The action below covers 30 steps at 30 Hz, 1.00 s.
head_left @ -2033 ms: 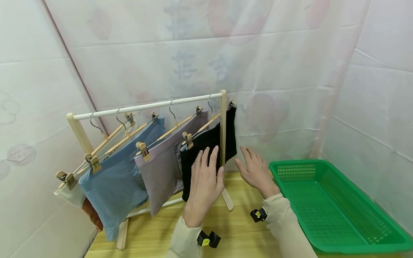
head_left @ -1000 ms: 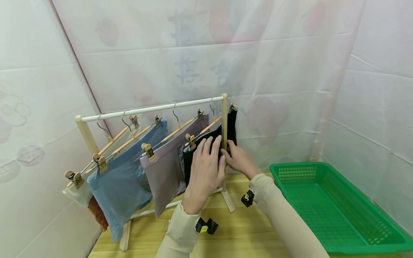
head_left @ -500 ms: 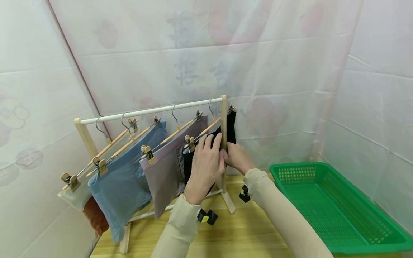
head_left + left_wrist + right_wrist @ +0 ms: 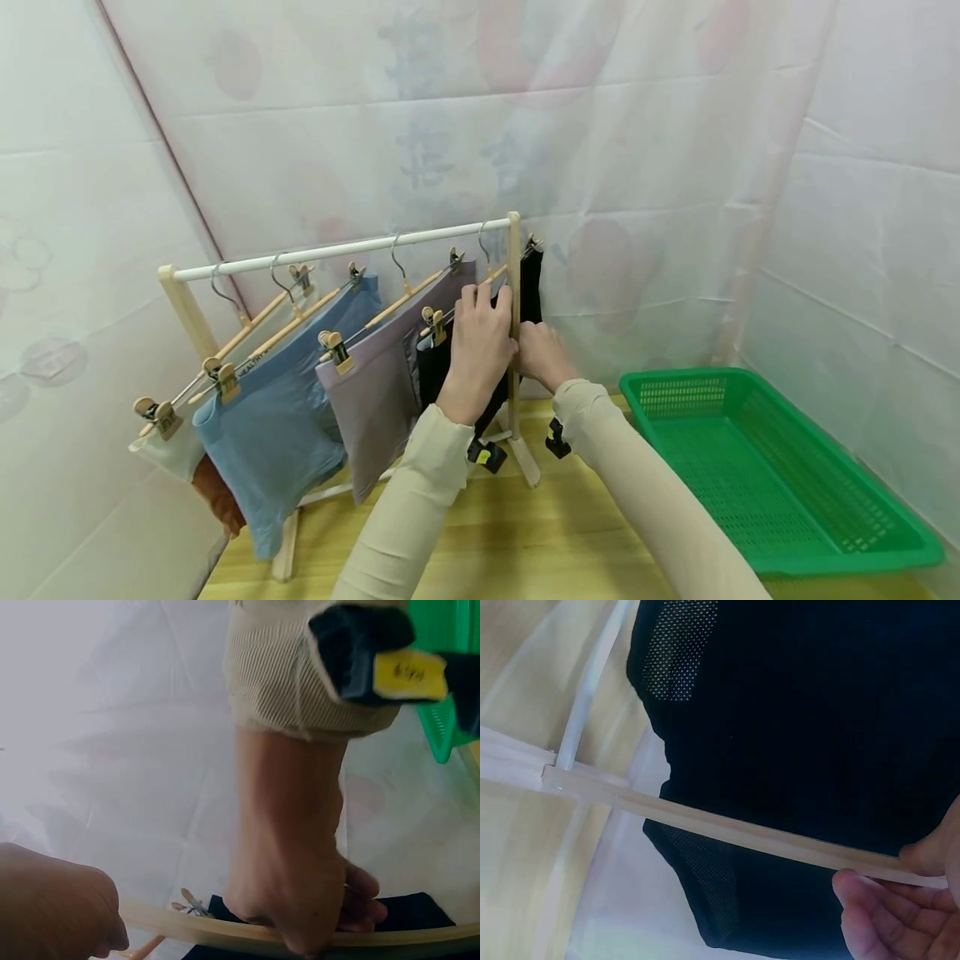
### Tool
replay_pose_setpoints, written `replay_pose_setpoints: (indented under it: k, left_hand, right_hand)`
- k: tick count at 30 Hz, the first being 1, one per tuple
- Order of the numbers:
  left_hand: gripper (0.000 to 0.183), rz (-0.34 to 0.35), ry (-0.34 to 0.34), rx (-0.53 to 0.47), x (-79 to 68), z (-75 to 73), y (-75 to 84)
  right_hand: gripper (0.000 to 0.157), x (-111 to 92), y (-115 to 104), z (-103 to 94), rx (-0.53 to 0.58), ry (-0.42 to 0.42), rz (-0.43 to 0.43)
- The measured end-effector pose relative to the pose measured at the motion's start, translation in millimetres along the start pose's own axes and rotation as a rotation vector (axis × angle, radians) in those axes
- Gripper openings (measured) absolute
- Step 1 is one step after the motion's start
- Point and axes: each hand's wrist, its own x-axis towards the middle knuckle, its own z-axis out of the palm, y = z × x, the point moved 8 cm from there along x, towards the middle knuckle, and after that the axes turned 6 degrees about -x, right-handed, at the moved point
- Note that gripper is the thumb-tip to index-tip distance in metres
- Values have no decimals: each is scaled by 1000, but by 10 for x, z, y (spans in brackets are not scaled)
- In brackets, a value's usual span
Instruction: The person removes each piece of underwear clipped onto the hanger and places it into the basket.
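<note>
In the head view, black shorts [image 4: 531, 287] hang from a clip hanger [image 4: 433, 325] at the right end of a small garment rack [image 4: 345, 250]. My left hand [image 4: 480, 350] is over the front of these shorts, its fingers bent near the hanger bar; its fingertips are hidden. Beside it, my right hand [image 4: 543, 354] is at the rack's wooden post. The right wrist view shows its thumb and fingers [image 4: 889, 919] pinching the post [image 4: 742, 836] from two sides, in front of the shorts' dark cloth [image 4: 802, 727] with mesh panels.
Mauve shorts [image 4: 375, 417], blue shorts [image 4: 277, 450] and a white-and-brown garment [image 4: 217, 496] hang on clip hangers to the left. A green plastic basket [image 4: 750, 550] stands at the right on the wooden table [image 4: 540, 542]. Printed white cloth walls [image 4: 637, 167] enclose the space.
My right hand has come left from beside the basket to the post and curled its fingers there. My left hand has moved up slightly over the black shorts, its fingers more bent.
</note>
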Motion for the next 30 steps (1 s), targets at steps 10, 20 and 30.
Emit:
replay_pose_setpoints:
  k: [10,20,30]
  left_hand:
    - [21,-34,-53,114,197,142,-166]
    - [11,-50,-4,72,210,120,-250]
    - [20,-52,-11,84,269,20,-253]
  right_hand:
    - [26,-3,-5,-12,4,-20,77]
    - [27,-22,15,-8,11,0,94]
    - [28,-44,24,-44,-2,11,103]
